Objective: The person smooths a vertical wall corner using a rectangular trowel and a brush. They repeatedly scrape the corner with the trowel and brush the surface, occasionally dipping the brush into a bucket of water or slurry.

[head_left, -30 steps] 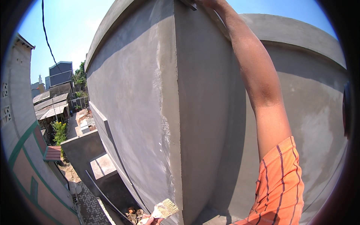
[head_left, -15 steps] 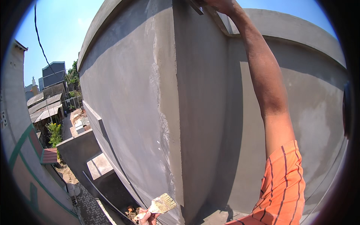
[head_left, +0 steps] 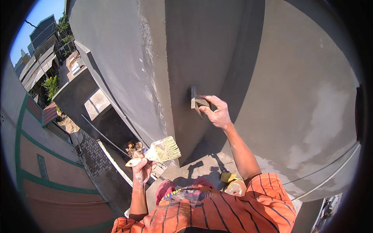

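The left hand (head_left: 142,170) grips a wide paintbrush (head_left: 164,150) by its handle, fingers curled around it, just left of the grey wall corner (head_left: 168,89), with caked bristles before the corner's lower end. Right of the corner, the right hand (head_left: 218,113) pinches a plastering trowel (head_left: 196,102); whether its blade touches the wall, I cannot tell. A yellow block (head_left: 228,177) lies below, right of the corner.

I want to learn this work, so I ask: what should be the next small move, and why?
Perhaps the right hand should draw the flat tool lightly along the shaded wall face: it grips this tool against or close to that face, near the corner edge, while the left hand holds the brush.
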### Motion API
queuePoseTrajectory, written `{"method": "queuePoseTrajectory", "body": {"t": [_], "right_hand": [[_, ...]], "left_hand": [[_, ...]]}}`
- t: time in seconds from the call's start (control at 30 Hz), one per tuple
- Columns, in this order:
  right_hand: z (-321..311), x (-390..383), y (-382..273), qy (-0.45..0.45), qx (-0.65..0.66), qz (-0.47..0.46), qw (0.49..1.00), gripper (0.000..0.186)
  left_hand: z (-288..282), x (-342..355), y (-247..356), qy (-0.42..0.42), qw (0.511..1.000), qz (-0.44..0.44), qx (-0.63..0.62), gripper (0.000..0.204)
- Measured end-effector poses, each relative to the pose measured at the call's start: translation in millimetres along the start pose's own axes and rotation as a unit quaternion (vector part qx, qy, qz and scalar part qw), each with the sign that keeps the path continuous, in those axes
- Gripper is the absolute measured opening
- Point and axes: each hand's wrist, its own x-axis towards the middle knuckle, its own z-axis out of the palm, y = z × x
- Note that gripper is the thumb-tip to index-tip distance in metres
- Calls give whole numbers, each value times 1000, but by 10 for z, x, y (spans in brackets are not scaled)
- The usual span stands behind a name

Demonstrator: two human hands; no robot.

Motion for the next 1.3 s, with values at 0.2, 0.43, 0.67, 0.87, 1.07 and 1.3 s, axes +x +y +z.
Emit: {"method": "queuePoseTrajectory", "body": {"t": [0.2, 0.43, 0.67, 0.87, 1.07, 1.3], "right_hand": [[409, -1259, 400, -70, 508, 260, 818, 54], [426, -1692, 483, -55, 605, 306, 734, 49], [439, -279, -692, 170, 198, 24, 965, 38], [942, -44, -650, 228, 10, 31, 973, 34], [1504, -1422, 970, 312, 157, 391, 851, 29], [1334, -1371, 849, 395, 196, 273, 855, 29]], "left_hand": [[290, 142, -387, -44, 997, -60, 5, 18], [211, -143, -304, 65, 995, -5, 79, 18], [-92, -428, -18, 137, 986, 20, 95, 20], [-329, -445, 196, 130, 986, -27, 104, 21], [-560, -510, 421, 156, 976, -55, 145, 21], [-833, -441, 671, 109, 977, -96, 154, 20]]}}
